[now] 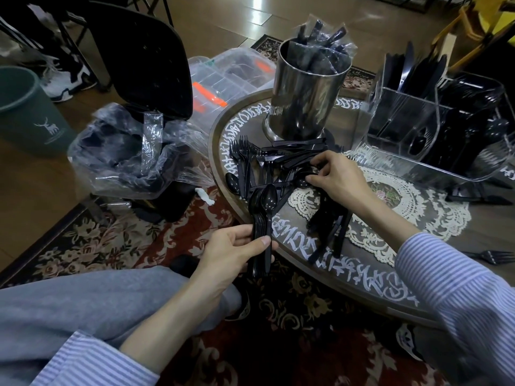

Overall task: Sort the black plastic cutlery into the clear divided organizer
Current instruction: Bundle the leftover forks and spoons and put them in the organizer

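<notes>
Round tabletop (434, 277) is being covered by a pile of black cutlery (281, 162). Spoons (263, 213) are being gripped tightly by the left hand (237, 252). One spoon (302, 181) in the pile is being pinched by the right hand (340, 176).

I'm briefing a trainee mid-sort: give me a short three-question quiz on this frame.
1. True or false: the left hand holds a stack of spoons.
2. What does the right hand reach into: A) the steel canister, B) the loose cutlery pile on the table, C) the clear organizer?
3. Fill in: the wrapped cutlery stands in the ____.

Key: 1 true; 2 B; 3 steel canister.
</notes>
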